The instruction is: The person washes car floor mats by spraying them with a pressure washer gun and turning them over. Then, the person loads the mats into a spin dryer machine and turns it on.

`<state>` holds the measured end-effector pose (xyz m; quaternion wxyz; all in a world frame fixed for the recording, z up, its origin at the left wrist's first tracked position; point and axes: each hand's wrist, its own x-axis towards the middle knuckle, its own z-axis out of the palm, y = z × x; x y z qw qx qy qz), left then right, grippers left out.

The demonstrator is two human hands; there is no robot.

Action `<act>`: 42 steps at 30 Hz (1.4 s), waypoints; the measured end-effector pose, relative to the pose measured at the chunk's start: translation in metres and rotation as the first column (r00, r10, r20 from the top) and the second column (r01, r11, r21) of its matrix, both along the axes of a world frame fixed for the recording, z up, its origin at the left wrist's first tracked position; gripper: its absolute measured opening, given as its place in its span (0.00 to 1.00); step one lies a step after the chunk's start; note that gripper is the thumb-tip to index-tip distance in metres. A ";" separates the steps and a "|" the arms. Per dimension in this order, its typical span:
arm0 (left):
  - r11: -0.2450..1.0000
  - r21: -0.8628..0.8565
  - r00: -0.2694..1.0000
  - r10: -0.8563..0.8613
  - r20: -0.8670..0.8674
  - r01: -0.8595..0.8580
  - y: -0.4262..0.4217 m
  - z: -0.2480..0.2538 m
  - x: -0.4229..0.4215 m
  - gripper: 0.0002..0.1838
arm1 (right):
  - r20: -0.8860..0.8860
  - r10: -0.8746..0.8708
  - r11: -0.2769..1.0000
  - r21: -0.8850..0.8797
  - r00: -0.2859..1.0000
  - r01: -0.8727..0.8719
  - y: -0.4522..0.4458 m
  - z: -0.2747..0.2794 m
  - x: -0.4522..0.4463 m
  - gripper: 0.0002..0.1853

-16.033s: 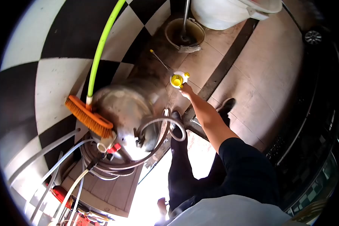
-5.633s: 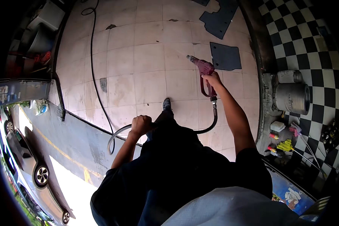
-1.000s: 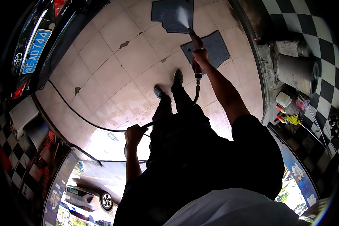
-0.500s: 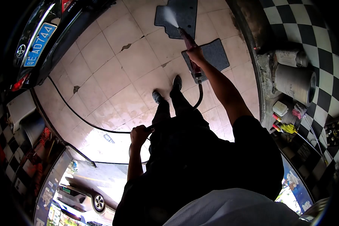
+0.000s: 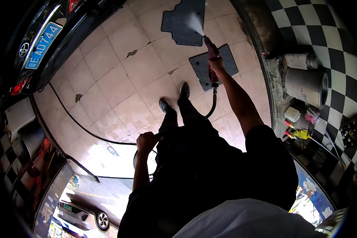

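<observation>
Left hand: curled into a fist around the flexible black rubber hose, beside the person's thigh.
Right hand: arm extended forward, fingers wrapped round the grip of the dark red pistol-shaped spray gun; trigger position cannot be told.
Spray gun: held ahead of the feet, hose joined at its base, nozzle forward — white spray issuing.
Near mat: dark grey, flat, roughly rectangular floor mat on the pale tiled floor, partly hidden behind gun and hand.
Far mat: dark grey floor mat with stepped edges — spray directed onto it.
</observation>
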<state>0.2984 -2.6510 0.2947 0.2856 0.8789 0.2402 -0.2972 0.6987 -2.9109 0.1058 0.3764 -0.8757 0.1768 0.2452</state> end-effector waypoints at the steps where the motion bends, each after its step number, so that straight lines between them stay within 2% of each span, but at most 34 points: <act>1: 1.000 -0.010 1.000 0.000 0.007 0.001 0.006 -0.003 -0.008 0.26 | -0.014 0.000 1.000 0.008 1.000 0.000 -0.002 0.002 -0.005 0.19; 2: 1.000 -0.021 1.000 -0.001 0.016 0.001 0.008 -0.003 -0.011 0.26 | -0.027 0.000 1.000 0.014 1.000 0.001 -0.004 0.008 -0.008 0.19; 3: 0.998 -0.058 0.999 0.010 0.034 -0.008 0.009 -0.002 -0.013 0.26 | 0.054 0.089 0.995 -0.050 0.995 -0.087 -0.001 -0.001 -0.013 0.19; 4: 0.997 -0.072 0.999 0.000 0.041 0.003 0.007 -0.001 -0.015 0.26 | 0.033 0.058 0.998 0.033 0.998 -0.059 -0.004 -0.002 -0.017 0.15; 6: 0.994 -0.103 0.999 -0.018 0.049 0.023 0.002 0.003 -0.019 0.26 | -0.023 0.002 0.981 0.194 1.000 0.003 0.009 0.046 -0.033 0.13; 10: 0.997 -0.075 0.997 0.003 0.080 0.003 0.003 -0.001 -0.034 0.26 | 0.100 -0.030 0.997 0.071 0.995 0.023 -0.006 0.058 -0.034 0.15; 13: 0.990 -0.137 0.997 -0.032 0.077 0.042 0.002 -0.009 -0.043 0.25 | 0.051 -0.047 0.996 0.077 0.998 0.043 -0.015 0.056 -0.057 0.15; 16: 0.973 -0.209 0.995 -0.091 0.044 0.098 -0.005 -0.002 -0.038 0.24 | -0.002 0.164 0.986 0.031 0.986 -0.164 -0.027 0.053 -0.075 0.19; 18: 0.963 -0.239 0.992 -0.126 0.026 0.129 -0.013 0.001 -0.035 0.23 | -0.002 0.115 0.990 0.084 0.993 -0.114 -0.034 0.066 -0.074 0.14; 19: 0.963 -0.234 0.990 -0.118 0.076 0.133 -0.015 0.003 -0.036 0.22 | 0.014 0.079 0.992 0.093 0.997 -0.080 -0.038 0.070 -0.068 0.13; 22: 0.965 -0.244 0.995 -0.085 0.048 0.094 -0.026 0.021 -0.022 0.21 | 0.072 0.019 0.996 0.091 0.997 -0.025 -0.053 0.098 -0.043 0.12; 24: 0.967 -0.227 0.992 -0.097 0.075 0.111 -0.038 0.014 -0.018 0.21 | 0.093 0.015 0.997 0.071 0.996 -0.022 -0.061 0.112 -0.025 0.11; 25: 0.968 -0.218 0.991 -0.104 0.087 0.121 -0.046 0.008 -0.018 0.21 | 0.152 0.073 0.997 0.027 0.986 -0.078 -0.066 0.114 -0.020 0.10; 28: 0.955 -0.289 0.982 -0.014 0.188 0.069 -0.080 -0.010 -0.019 0.21 | 0.090 0.158 0.983 0.080 0.983 -0.166 -0.080 0.118 -0.001 0.08; 29: 0.962 -0.248 0.989 -0.083 0.126 0.112 -0.090 -0.008 -0.016 0.21 | 0.062 0.194 0.975 0.097 0.979 -0.199 -0.087 0.126 0.007 0.08; 30: 0.966 -0.253 0.990 -0.022 0.142 0.058 -0.099 -0.006 -0.016 0.19 | 0.034 0.234 0.965 0.114 0.972 -0.236 -0.092 0.143 0.017 0.09; 32: 0.964 -0.261 0.980 0.105 0.170 -0.058 -0.118 0.001 -0.029 0.17 | 0.012 0.186 0.972 0.141 0.982 -0.186 -0.105 0.170 0.049 0.07; 33: 0.968 -0.230 0.977 0.142 0.160 -0.103 -0.123 -0.004 -0.040 0.16 | 0.021 0.163 0.969 0.185 0.986 -0.164 -0.121 0.162 0.075 0.07; 34: 0.969 -0.199 0.972 0.180 0.151 -0.148 -0.125 -0.014 -0.057 0.16 | 0.017 0.149 0.966 0.210 0.989 -0.149 -0.125 0.172 0.091 0.08; 36: 0.966 -0.023 0.964 0.258 0.060 -0.258 -0.145 -0.041 -0.096 0.13 | 0.071 0.212 0.959 0.176 0.975 -0.221 -0.138 0.171 0.125 0.08; 37: 0.954 -0.011 0.948 0.298 0.113 -0.299 -0.155 -0.064 -0.129 0.13 | 0.087 0.237 0.953 0.172 0.968 -0.249 -0.139 0.170 0.130 0.07; 38: 0.940 0.001 0.927 0.335 0.170 -0.340 -0.165 -0.063 -0.138 0.12 | 0.107 0.261 0.946 0.169 0.960 -0.276 -0.138 0.170 0.135 0.06; 39: 0.972 0.019 0.949 0.226 0.221 -0.235 -0.176 -0.066 -0.141 0.12 | 0.125 0.277 0.941 0.167 0.953 -0.295 -0.138 0.169 0.138 0.05; 40: 0.868 -0.077 0.871 0.491 -0.012 -0.490 -0.194 -0.068 -0.147 0.13 | 0.147 0.324 0.927 0.149 0.934 -0.345 -0.140 0.151 0.140 0.05; 42: 0.896 -0.063 0.876 0.443 0.189 -0.439 -0.219 -0.078 -0.145 0.15 | 0.133 0.474 0.874 0.051 0.870 -0.484 -0.136 0.145 0.119 0.07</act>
